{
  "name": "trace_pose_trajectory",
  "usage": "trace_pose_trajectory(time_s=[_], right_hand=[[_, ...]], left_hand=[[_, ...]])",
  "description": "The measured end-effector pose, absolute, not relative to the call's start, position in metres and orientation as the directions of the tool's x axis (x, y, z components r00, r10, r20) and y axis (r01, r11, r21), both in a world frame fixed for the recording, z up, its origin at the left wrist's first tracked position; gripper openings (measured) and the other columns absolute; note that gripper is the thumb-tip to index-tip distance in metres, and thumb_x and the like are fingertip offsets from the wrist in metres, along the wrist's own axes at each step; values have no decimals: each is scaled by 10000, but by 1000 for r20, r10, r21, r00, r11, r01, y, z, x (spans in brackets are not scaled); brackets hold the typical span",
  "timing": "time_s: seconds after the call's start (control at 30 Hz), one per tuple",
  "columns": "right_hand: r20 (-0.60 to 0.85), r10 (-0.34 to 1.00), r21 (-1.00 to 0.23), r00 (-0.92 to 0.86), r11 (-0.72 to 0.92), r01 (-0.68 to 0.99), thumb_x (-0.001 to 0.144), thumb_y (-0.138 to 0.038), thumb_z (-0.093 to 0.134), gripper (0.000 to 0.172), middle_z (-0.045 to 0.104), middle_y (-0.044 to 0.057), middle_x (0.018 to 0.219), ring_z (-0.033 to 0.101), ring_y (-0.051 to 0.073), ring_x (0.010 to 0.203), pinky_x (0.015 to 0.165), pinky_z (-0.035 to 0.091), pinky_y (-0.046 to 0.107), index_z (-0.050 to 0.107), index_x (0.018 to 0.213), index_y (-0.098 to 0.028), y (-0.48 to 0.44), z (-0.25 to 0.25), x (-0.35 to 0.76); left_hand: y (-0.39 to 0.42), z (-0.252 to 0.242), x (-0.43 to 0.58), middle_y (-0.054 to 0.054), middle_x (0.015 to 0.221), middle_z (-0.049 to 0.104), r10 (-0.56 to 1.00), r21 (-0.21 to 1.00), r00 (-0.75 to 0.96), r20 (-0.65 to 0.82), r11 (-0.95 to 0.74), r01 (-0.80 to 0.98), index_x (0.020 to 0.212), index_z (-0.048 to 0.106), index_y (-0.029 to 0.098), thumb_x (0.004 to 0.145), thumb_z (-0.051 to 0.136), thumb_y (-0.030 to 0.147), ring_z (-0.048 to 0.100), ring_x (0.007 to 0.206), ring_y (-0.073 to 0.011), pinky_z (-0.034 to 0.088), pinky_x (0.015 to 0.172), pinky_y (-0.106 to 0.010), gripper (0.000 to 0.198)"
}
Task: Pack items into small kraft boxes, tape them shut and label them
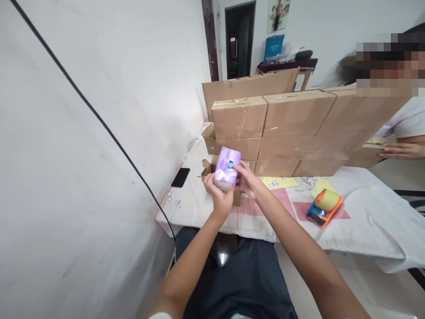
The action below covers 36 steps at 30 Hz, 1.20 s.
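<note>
The single view looks from the wearer's head, facing forward and tilted down (wide enough to catch the lap (232,283) at six o'clock). The left hand (219,197) and right hand (247,181) are near, around centre; a wall (83,133) fills nine, boxes (295,115) stand farther off at two, a doorway (242,48) well away at twelve.

Layout of the table (368,217), wall (83,146) at left.
The packet (227,166) is between the left hand (217,193) and right hand (246,179), in front of the left end of the carton stack (288,128); an open carton (206,167) lies partly behind the hands. On the table, the phone (181,177) lies left of the hands; the tape dispenser (324,208) lies right, before the stack. A co-worker's hand (403,151) is at far right.
</note>
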State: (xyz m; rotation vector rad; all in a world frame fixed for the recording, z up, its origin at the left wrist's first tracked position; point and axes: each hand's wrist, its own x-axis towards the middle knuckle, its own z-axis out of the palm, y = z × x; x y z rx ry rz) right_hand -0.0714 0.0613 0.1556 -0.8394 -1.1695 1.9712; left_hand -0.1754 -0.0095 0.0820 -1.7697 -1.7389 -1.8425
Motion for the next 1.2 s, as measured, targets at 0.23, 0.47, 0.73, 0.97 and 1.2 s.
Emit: trace_pose_trajectory(time_s=[0.23,0.47,0.73,0.97,1.2], right_hand=[[189,929,-965,-317,115,-236,753,-467,679,679,610,64,1322,666,252,1049,768,580,360,399,1353,-314,106,167,-53],[393,699,-629,-597,678,379,631,-385,805,1044,437,180,1443,521,347,1259,994,468,437,298,1527,-213,114,171,-84],[-43,432,-147,-901,889,433,658,-382,805,932,566,176,1289,583,367,1126,869,490,407,421,1494,-230,106,124,-116],[-146,260,152,-954,959,238,727,-349,780,809,531,204,1310,574,356,1113,835,503,404,453,1439,-147,97,135,-134],[-217,196,287,-956,949,129,825,-269,668,532,601,227,1182,652,351,975,739,530,407,556,1302,-63,88,103,-148]], left_hand=[[-25,77,-240,-176,1474,493,659,372,-84,748,-311,875,1534,224,276,880,677,391,406,1400,-334,310,1134,-570,804],[-34,63,-263,-72,1051,748,744,215,-18,668,-170,962,1083,732,311,932,517,141,645,1041,-265,363,995,-505,313],[-63,30,-235,-63,957,758,602,196,-24,798,-223,955,1046,756,291,922,551,133,647,939,-240,423,855,-427,287],[-67,26,-233,-64,953,744,538,188,-12,843,-273,944,1029,744,231,921,569,101,598,945,-218,441,864,-389,243],[-78,25,-236,-52,953,748,563,196,40,826,-353,915,1059,723,226,909,610,92,585,937,-206,450,856,-363,231]])
